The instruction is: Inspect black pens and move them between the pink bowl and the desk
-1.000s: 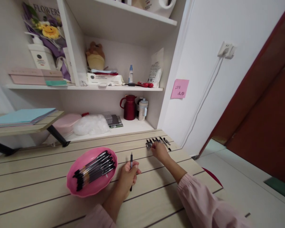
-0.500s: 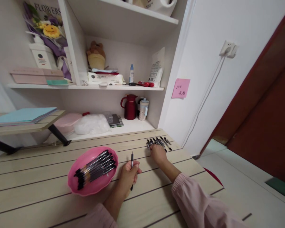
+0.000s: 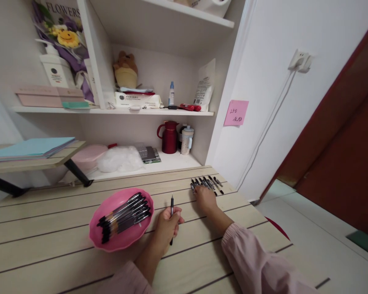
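Note:
My left hand (image 3: 166, 223) rests on the wooden table (image 3: 49, 228) with its fingers wrapped round a black pen (image 3: 171, 203) held upright, tip up. To its left sits a pink bowl (image 3: 98, 237) holding several black pens (image 3: 124, 214). My right hand (image 3: 205, 197) reaches forward to a row of pen caps (image 3: 207, 183) lined up near the table's far right edge. Its fingers curl down onto the caps closest to it, and what they grip is hidden.
White shelves behind the table carry a red thermos (image 3: 169, 137), a mug (image 3: 187, 140), a plastic bag (image 3: 120, 158), a plush bear (image 3: 125, 70) and boxes. A side desk (image 3: 33, 161) with blue folders juts in at left. A pink note (image 3: 236, 113) hangs on the wall; a red door (image 3: 340, 134) stands right.
My right hand has drawn back slightly from the row of caps toward me. My left hand and its pen have stayed where they were. The view has shifted a little.

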A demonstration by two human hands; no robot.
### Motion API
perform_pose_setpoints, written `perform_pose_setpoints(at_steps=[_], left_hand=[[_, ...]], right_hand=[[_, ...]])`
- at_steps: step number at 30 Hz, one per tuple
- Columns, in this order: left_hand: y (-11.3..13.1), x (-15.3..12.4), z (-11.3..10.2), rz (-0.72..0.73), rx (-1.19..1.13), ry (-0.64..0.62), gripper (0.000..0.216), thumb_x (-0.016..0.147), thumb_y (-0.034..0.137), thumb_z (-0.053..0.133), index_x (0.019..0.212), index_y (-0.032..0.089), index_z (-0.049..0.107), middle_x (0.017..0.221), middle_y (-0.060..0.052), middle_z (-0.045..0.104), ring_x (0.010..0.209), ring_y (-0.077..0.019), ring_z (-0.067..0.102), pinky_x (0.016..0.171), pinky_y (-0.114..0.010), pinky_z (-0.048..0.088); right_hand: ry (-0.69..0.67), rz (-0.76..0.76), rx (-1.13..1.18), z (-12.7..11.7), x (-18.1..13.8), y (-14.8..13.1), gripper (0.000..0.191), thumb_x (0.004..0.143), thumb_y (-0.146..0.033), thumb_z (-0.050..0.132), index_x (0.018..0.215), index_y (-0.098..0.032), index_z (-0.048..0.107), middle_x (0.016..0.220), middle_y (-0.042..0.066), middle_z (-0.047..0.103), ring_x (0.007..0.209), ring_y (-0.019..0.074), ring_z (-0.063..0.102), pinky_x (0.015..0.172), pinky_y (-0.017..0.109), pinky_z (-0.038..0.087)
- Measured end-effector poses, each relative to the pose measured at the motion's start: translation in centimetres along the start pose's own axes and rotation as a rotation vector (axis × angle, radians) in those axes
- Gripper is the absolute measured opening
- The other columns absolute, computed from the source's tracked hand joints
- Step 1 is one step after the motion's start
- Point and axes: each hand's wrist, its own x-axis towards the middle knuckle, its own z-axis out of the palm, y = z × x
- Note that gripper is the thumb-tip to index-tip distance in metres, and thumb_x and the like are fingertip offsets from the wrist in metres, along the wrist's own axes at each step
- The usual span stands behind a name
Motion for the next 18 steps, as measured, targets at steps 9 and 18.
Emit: perform_pose_setpoints(at_steps=[9,18], left_hand=[[0.1,0.0,0.1,-0.023,-0.004,0.017,0.032,0.064,0.040,0.058,0.085,0.017,0.051,0.057,0.004,0.057,0.027,-0.0013,0.029,0.032,-0.018,0.013],[0.7,-0.8,0.2,0.037,-0.031,0.001,0.028,0.066,0.037,0.058,0.084,0.016,0.050,0.057,0.004,0.056,0.030,-0.0007,0.028,0.033,-0.018,0.012]], right_hand=[[0.043,0.061,-0.006,-0.1,0.6,-0.5,0.030,0.083,-0.036,0.045,0.092,-0.013,0.063,0.097,0.014,0.065,0.087,0.0216,0.062,0.072,0.028,0.042],[0.074,0.091,-0.012,0.3,1.9,-1.2,0.036,0.082,-0.037,0.044,0.093,-0.010,0.064,0.098,0.019,0.064,0.086,0.0248,0.063,0.071,0.031,0.043]])
